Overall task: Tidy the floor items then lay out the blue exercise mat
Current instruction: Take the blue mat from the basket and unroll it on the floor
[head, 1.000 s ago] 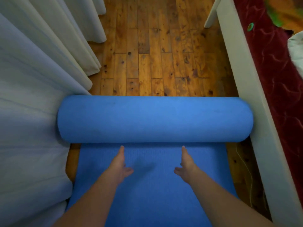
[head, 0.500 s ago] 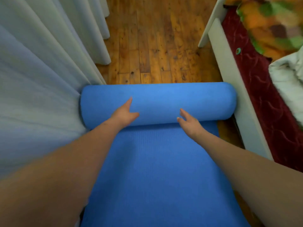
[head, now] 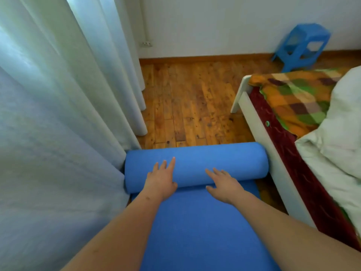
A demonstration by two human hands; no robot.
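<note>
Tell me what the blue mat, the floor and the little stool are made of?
The blue mat looks like soft foam: matte, finely textured, rolled into a plump tube. The floor looks like wood: short orange-brown boards with dark knots, slightly shiny. The little stool is probably moulded plastic: one even bright blue, cut-out sides, though blurry.

L hand [head: 160, 180] & R hand [head: 224, 184] bare; forearms [head: 121, 227] bare to frame edge; small dark mark [head: 147, 198] by L wrist [head: 155, 195].
</note>
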